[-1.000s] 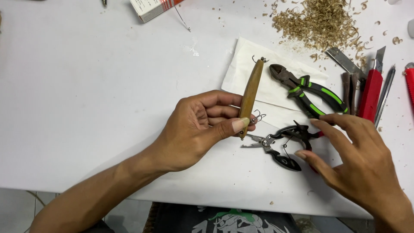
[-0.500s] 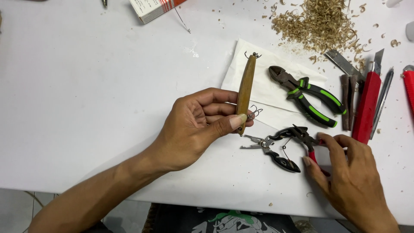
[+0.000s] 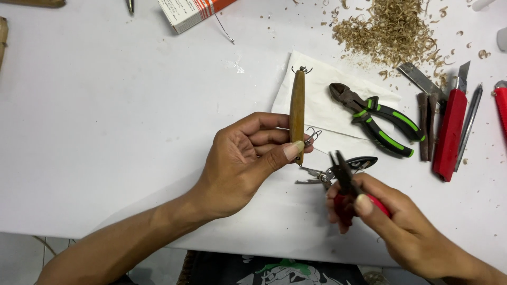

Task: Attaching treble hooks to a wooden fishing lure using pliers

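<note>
My left hand (image 3: 248, 158) pinches a slim brown wooden fishing lure (image 3: 297, 105) near its lower end, holding it upright over the white table (image 3: 116, 116). Small wire hooks hang at the lure's top end and at its side by my fingers. My right hand (image 3: 391, 221) grips red-handled pliers (image 3: 346, 182), their dark jaws pointing up toward the lure's lower end. Another small dark pair of pliers (image 3: 338, 168) lies on the table just behind them.
Green-and-black cutters (image 3: 380, 119) lie on a white paper sheet (image 3: 327, 100). A red utility knife (image 3: 451, 126), blades and dark tools sit at the right. Wood shavings (image 3: 391, 31) pile at the top right. A white-and-orange box (image 3: 190, 10) lies at the top.
My right hand closed on the red-handled pliers and lifted them off the table, jaws up. The left hand turned the lure more upright.
</note>
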